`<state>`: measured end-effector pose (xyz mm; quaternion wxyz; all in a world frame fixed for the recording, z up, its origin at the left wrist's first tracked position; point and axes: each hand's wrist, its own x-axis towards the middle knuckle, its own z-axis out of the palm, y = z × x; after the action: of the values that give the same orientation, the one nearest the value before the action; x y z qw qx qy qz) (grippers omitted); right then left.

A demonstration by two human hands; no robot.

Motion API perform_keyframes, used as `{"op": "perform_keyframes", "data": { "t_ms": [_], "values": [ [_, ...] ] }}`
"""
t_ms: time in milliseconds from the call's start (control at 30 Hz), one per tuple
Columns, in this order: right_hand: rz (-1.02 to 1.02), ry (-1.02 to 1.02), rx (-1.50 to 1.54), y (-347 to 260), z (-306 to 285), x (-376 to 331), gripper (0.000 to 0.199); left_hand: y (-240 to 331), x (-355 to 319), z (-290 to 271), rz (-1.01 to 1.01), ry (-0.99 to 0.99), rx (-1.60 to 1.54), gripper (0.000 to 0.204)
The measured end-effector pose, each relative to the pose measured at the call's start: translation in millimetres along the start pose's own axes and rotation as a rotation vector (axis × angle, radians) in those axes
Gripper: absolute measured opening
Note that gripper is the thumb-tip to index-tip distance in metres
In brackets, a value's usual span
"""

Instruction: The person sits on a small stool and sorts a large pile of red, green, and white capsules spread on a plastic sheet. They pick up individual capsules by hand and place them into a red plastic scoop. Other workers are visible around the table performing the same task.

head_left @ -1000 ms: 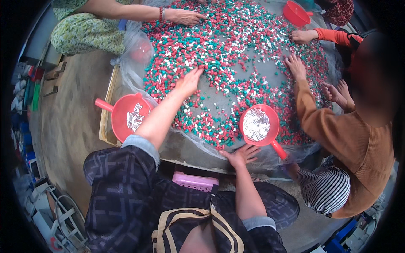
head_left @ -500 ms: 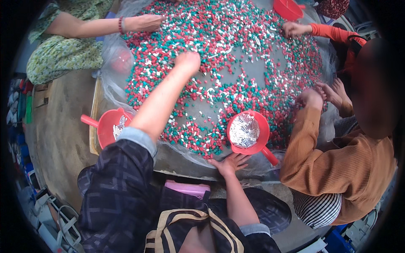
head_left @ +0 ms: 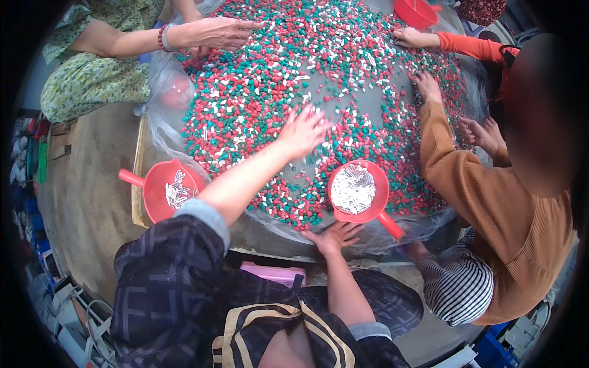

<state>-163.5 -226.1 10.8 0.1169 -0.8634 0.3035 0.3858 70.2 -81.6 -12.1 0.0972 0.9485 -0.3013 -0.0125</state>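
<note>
My left hand (head_left: 302, 134) hovers over or brushes the pile of small red, green and white pieces (head_left: 236, 116), its fingers spread and slightly blurred, with nothing seen in them. At the near table edge, my right hand (head_left: 332, 238) lies flat with fingers apart, just below a red plastic dipper (head_left: 381, 195). That dipper holds many slim white pieces (head_left: 353, 189). Left of my left forearm stands a second red dipper (head_left: 154, 195), partly hidden by my arm, with fewer slim white pieces (head_left: 178, 190) in it.
Clear plastic sheeting (head_left: 161, 122) lines the table rim. A person in a brown top (head_left: 497, 245) reaches in from the right, and a hand from an orange sleeve (head_left: 463, 44) is beyond. At upper left another person's hand (head_left: 224, 32) works. A third red dipper (head_left: 416, 13) stands far back.
My left hand has moved right and nearer, its closed fingers now spread. My right hand has stayed put. The brown-sleeved person's arm has reached farther over the pile.
</note>
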Motion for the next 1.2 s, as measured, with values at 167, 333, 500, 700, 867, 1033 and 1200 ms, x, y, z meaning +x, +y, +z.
{"op": "perform_keyframes", "data": {
  "t_ms": [167, 333, 500, 700, 867, 1033, 1200],
  "values": [
    [-0.015, 0.003, 0.012, -1.7, -4.1, -1.7, 0.154, 14.0, -49.0, -47.4, -0.12, -0.177, -0.226, 0.043],
    [-0.022, 0.023, 0.033, 1.0, -8.4, -6.0, 0.159, -52.4, 44.7, -32.5, -0.209, 0.17, -0.214, 0.026],
    [-0.012, 0.018, 0.004, -2.8, -2.3, -3.5, 0.161, -90.8, 82.9, 14.8, -0.327, 0.177, 0.012, 0.029],
    [-0.012, 0.021, 0.06, 0.6, -3.5, -4.8, 0.159, -52.7, 62.4, -5.5, -0.237, 0.115, 0.204, 0.016],
    [-0.037, -0.005, 0.032, -2.5, -10.6, -8.6, 0.154, -49.6, 41.1, -21.5, -0.248, 0.177, 0.042, 0.013],
    [-0.02, 0.014, 0.043, 0.0, -7.4, -5.3, 0.157, 12.0, -0.9, -27.5, -0.051, 0.039, -0.534, 0.019],
    [-0.051, 0.054, 0.072, 1.4, -2.3, -3.5, 0.16, 56.7, -41.2, -2.7, -0.311, -0.04, -0.338, 0.014]
  ]
}}
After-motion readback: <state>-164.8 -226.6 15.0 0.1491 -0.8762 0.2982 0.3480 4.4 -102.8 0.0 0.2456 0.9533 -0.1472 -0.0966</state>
